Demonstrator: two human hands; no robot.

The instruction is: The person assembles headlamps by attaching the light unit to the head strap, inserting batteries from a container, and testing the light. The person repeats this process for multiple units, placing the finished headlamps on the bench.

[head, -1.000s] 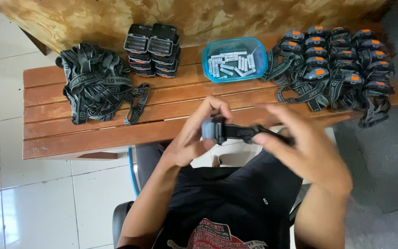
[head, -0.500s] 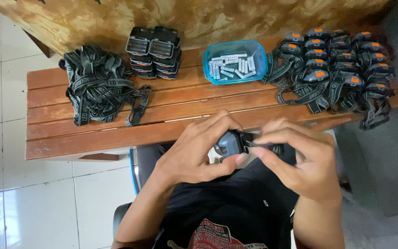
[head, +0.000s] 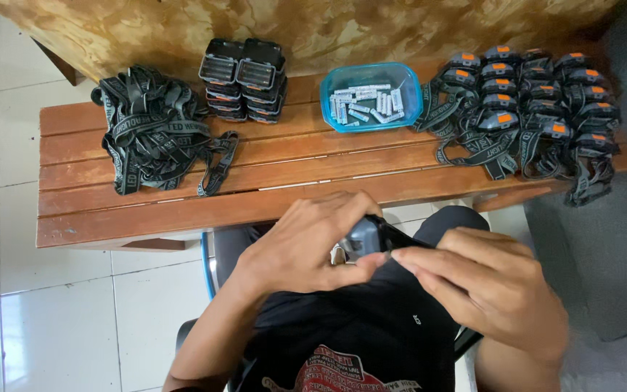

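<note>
At lower centre of the frame, the left hand (head: 306, 250) wraps its fingers around a small grey plastic headlamp body (head: 363, 237), thumb pressed along its underside. The right hand (head: 484, 287) meets it from the right, fingers pressed together with their tips on the lamp's edge. Above them the slatted wooden table (head: 183, 210) carries a heap of black headbands (head: 155, 129) at upper left, stacked black lamp housings (head: 244, 78), a blue plastic tub of batteries (head: 370, 96), and finished headlamps with orange buttons (head: 531, 109) at upper right.
</note>
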